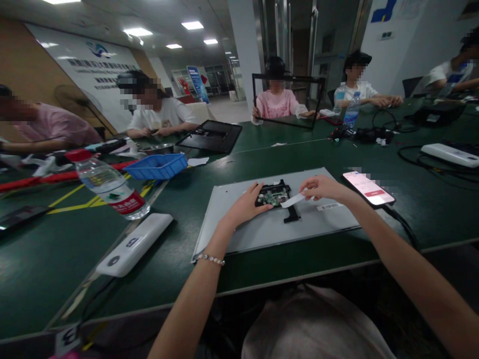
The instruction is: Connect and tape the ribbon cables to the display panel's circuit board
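Evidently, a green table (pixel 175 279) is stretched across most of the frame, under ceiling lights (pixel 138 32) at the upper left, and at its centre a grey panel (pixel 318 224) is laid flat, with a circuit board (pixel 270 198) and black bracket (pixel 291 214) set on it. The left hand (pixel 245 205) is laid, thumb and fingers spread, at the board's left side, while a white strip (pixel 293 200) is pinched in the right hand (pixel 318 189) over its right side. At top centre, a large black frame (pixel 286 123) is held up by a person in pink (pixel 277 102).
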`<action>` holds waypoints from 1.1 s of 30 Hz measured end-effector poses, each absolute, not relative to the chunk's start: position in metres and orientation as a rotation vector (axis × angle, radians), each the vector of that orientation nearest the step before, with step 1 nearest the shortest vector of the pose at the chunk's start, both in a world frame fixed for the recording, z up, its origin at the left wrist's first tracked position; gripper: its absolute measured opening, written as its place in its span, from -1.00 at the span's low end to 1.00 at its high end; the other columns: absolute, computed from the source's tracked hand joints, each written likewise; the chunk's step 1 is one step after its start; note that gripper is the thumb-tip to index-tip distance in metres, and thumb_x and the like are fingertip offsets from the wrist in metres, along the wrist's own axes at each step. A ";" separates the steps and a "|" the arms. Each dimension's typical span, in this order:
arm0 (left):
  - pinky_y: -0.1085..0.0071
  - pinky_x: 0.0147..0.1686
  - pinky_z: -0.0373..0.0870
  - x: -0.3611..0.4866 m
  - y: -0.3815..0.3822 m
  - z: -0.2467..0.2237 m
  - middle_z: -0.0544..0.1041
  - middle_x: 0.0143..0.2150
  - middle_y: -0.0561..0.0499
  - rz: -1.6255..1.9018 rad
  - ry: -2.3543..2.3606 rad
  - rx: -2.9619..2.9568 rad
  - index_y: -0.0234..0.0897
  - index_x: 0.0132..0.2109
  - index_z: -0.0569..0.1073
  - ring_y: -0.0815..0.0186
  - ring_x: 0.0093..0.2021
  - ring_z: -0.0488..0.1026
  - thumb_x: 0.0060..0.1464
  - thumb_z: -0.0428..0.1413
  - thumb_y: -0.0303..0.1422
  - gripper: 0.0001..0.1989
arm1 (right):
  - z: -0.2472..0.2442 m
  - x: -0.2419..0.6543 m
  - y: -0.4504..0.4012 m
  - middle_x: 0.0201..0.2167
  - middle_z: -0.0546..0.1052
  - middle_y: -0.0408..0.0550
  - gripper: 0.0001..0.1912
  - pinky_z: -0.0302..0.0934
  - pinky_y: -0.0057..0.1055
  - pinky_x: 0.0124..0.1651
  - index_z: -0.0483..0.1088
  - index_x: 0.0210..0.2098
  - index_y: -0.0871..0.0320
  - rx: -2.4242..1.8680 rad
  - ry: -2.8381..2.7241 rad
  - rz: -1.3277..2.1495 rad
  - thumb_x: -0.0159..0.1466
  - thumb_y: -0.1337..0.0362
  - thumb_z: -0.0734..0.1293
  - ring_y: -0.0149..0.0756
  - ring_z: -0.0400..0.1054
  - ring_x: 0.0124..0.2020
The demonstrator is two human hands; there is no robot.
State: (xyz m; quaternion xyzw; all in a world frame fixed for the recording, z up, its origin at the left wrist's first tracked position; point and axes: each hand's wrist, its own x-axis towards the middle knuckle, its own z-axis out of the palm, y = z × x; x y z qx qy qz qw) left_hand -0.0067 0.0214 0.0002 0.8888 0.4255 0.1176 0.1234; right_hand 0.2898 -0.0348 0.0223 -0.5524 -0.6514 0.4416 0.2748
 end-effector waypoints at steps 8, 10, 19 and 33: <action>0.20 0.23 0.14 0.011 -0.008 0.028 0.23 0.27 -0.11 0.603 0.997 2.754 -0.18 0.26 0.21 0.20 0.25 0.19 0.27 -0.09 -0.24 -0.56 | 0.008 0.274 -0.031 -0.38 0.57 -0.03 -0.85 0.27 -0.54 -0.42 0.44 -0.26 0.18 -1.490 -1.829 1.229 0.16 0.31 0.34 -0.35 0.46 -0.37; 0.23 0.15 0.23 0.021 -0.020 0.030 0.33 0.15 -0.11 0.589 0.862 2.790 -0.19 0.19 0.31 0.23 0.15 0.29 0.28 -0.13 -0.33 -0.63 | 0.004 0.275 -0.030 -0.38 0.57 -0.03 -0.84 0.28 -0.53 -0.42 0.43 -0.24 0.18 -1.494 -1.835 1.237 0.16 0.32 0.34 -0.34 0.47 -0.36; 0.32 -0.06 0.30 0.050 -0.042 0.017 0.38 -0.10 -0.07 0.278 0.703 2.992 -0.17 0.13 0.34 0.24 -0.09 0.37 0.31 -0.16 -0.28 -0.66 | 0.000 0.276 -0.028 -0.41 0.57 -0.05 -0.86 0.32 -0.47 -0.36 0.44 -0.28 0.19 -1.573 -1.956 1.091 0.12 0.34 0.36 -0.29 0.48 -0.35; 0.29 0.00 0.27 0.048 -0.042 0.012 0.37 -0.06 -0.09 0.269 0.684 3.028 -0.20 0.08 0.37 0.22 -0.05 0.35 0.30 -0.14 -0.25 -0.68 | 0.001 0.268 -0.039 -0.26 0.52 0.00 -0.86 0.22 -0.35 -0.10 0.52 -0.33 0.13 -1.532 -2.353 0.381 0.14 0.35 0.32 -0.20 0.39 -0.19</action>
